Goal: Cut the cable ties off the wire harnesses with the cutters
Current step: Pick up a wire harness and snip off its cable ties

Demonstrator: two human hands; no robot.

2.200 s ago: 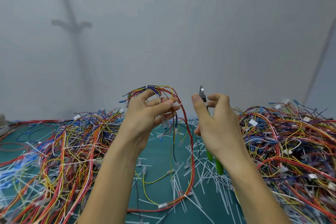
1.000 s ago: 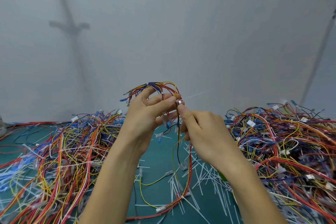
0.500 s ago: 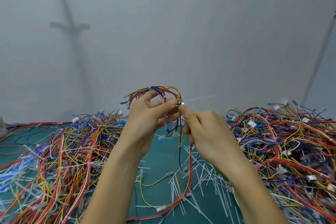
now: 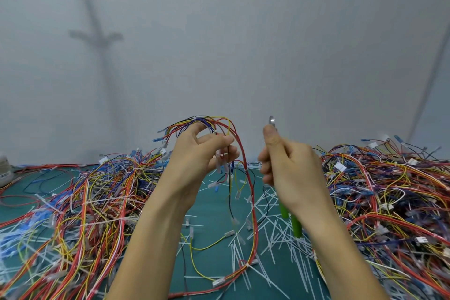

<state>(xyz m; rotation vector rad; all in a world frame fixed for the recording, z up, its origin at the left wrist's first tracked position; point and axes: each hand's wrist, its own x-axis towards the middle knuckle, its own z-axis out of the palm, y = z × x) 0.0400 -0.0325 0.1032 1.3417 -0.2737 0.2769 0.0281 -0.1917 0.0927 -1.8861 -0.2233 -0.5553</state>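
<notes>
My left hand (image 4: 199, 156) holds up a wire harness (image 4: 250, 202) of red, yellow, blue and black wires. The bundle arches over my fingers and hangs down to the green mat (image 4: 209, 226). My right hand (image 4: 287, 168) grips the cutters (image 4: 291, 219). Their green handles stick out below my palm and the metal tip (image 4: 272, 120) points up past my thumb. The tip stands a short way right of the harness, not touching it. A white cable tie (image 4: 246, 265) still binds the harness low down near the mat.
Large tangled piles of harnesses lie on the left (image 4: 73, 214) and on the right (image 4: 389, 202). Several cut white tie pieces (image 4: 275, 234) litter the mat between them. A grey wall rises behind the table. A pale object (image 4: 4, 170) sits at the far left edge.
My right hand has pulled away to the right from the harness, where the cutter tip met the wires by my left fingers. The tip now points up, apart from the bundle.
</notes>
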